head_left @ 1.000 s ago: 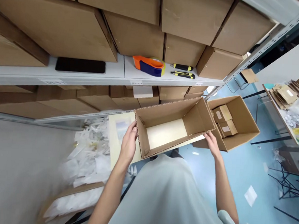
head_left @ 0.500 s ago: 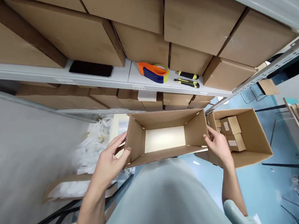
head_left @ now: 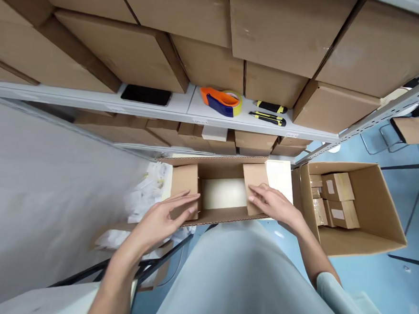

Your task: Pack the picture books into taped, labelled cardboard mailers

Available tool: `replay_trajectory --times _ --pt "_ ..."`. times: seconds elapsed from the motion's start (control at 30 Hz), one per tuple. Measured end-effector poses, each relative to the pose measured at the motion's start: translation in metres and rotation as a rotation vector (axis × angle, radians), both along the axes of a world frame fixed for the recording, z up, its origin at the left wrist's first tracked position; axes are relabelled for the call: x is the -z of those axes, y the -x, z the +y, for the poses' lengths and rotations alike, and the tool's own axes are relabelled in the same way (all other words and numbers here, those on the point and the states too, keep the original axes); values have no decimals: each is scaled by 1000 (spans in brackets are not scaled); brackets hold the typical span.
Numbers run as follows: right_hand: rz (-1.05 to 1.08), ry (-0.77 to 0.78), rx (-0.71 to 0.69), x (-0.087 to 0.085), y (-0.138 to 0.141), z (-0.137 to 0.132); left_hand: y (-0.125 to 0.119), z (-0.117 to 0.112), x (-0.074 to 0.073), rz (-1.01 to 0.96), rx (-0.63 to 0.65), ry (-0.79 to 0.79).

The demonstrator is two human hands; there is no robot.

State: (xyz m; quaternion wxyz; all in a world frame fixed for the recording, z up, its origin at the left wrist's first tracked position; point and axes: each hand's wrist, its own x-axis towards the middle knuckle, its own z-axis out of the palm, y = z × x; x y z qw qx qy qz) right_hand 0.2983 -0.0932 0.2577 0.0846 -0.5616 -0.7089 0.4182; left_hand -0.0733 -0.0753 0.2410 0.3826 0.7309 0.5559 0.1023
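An empty cardboard box point(head_left: 216, 167) lies open in front of me, below the shelf. Its two short end flaps are folded inward. My left hand point(head_left: 162, 216) lies flat, fingers stretched, on the left flap point(head_left: 184, 181). My right hand point(head_left: 276, 205) presses flat on the right flap point(head_left: 254, 179), fingers extended. A pale sheet point(head_left: 223, 194) shows through the gap between the flaps.
A grey shelf point(head_left: 184, 110) above carries a black phone point(head_left: 146, 95), an orange and blue tape dispenser point(head_left: 222, 100) and two yellow utility knives point(head_left: 270, 112), with brown cartons stacked behind. A large open carton point(head_left: 366, 220) holding small boxes stands at right. White plastic bags point(head_left: 145, 195) pile at left.
Both hands moved from gripping the box's ends to lying on top of it. The two end flaps, standing up before, are now folded down inward. The view shifted left.
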Motion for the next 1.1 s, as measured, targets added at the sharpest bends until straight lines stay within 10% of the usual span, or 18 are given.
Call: replay_trajectory --times 0.3,0.6,0.87,1.1 --pt "-16 -42 76 2 -17 -17 -1 18 16 51 50 68" --pt "-125 -445 349 90 2 -26 -23 27 77 17 -602 -834" --pt "-37 -510 674 117 19 -41 -19 45 73 -331 -405 -507" --pt "-151 -416 533 94 21 -28 -11 43 96 -222 -295 -280"
